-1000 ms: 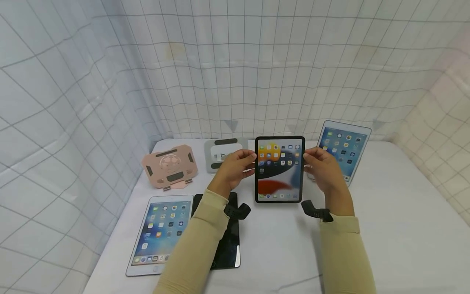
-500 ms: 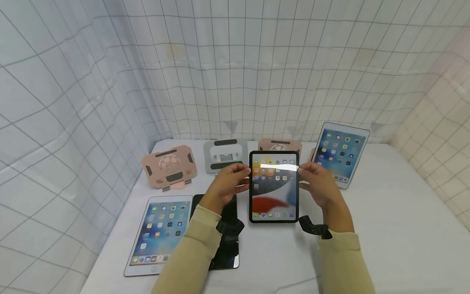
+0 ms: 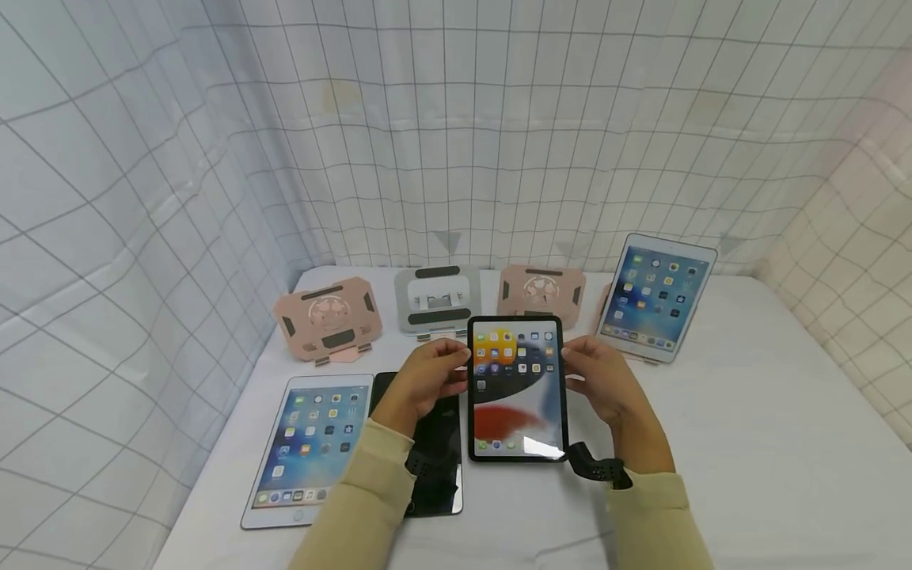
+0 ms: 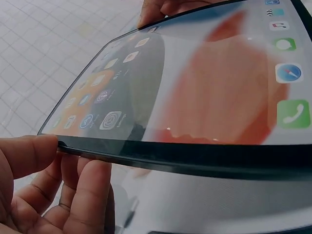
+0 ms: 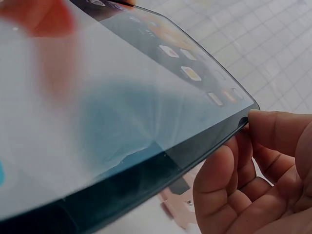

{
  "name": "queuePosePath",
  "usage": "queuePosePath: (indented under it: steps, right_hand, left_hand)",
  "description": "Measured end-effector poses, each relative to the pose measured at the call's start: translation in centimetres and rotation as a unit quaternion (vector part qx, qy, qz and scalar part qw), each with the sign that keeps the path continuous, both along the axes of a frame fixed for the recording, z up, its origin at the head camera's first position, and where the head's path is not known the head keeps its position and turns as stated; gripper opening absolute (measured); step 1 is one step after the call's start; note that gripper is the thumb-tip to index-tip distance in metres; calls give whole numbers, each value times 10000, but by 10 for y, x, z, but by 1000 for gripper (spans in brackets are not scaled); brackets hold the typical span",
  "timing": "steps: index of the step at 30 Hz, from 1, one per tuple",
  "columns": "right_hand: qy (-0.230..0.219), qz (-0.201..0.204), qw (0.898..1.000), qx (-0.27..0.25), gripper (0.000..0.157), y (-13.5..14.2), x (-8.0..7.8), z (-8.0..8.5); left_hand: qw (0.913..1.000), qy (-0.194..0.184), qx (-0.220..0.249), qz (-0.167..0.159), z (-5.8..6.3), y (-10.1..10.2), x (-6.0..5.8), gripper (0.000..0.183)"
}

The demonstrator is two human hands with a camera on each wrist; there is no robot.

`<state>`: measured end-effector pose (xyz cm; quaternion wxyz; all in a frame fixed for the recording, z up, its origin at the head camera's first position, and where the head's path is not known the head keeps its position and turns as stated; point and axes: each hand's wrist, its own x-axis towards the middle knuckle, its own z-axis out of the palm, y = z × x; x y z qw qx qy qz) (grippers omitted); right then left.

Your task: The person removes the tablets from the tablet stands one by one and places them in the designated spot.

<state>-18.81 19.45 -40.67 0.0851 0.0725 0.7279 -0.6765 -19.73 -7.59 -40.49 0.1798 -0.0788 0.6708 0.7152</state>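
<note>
A black-framed tablet [image 3: 518, 388] with a lit home screen is held above the table by both hands. My left hand [image 3: 427, 378] pinches its left edge near the upper corner, the thumb on the front and the fingers curled behind. On the opposite edge my right hand [image 3: 604, 378] has the same pinch, which the right wrist view shows close up around the tablet [image 5: 161, 161]. In the left wrist view the tablet [image 4: 195, 97] slants over the left fingers [image 4: 90, 195]. Behind it stands a pink tablet stand [image 3: 541, 294], with a grey stand [image 3: 438, 299] to its left.
Another pink stand [image 3: 330, 318] is at the back left. A white tablet [image 3: 659, 297] leans on a stand at the back right. At the front left lie a second white tablet [image 3: 313, 451] and a dark-screened tablet [image 3: 438, 451], partly under my left arm. Gridded cloth [image 3: 456, 142] surrounds the table.
Both hands have brought the tablet down the view, toward me, and slightly left. The pink stand behind it, hidden at first, has come into sight.
</note>
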Motion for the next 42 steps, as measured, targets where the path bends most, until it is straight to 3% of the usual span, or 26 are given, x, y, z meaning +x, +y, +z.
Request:
queuePosePath:
  steps: [10,21,26,34,42]
  right_hand:
    - [-670,58,9977,-6,13,-6,6,-13]
    - [-798,321,9960,229,13,-6,14,-29]
    - [-785,429,9954,343,13,-7,15,-35]
    - [-737,430,9909,1044,13,-9,14,-37]
    - [-749,605,9794,1777,15,-10,15,-32]
  left_hand:
    - [9997,-78,-205,-108,-19,-7,13,18]
    - [9940,-226,-800,-707,-26,-14,18,15]
    - [9905,-300,-1071,-808,-25,-15,20,15]
    - [9870,-326,-1296,-888,-22,-17,23,25]
    - [9865,-392,-1334,-870,-22,-20,23,25]
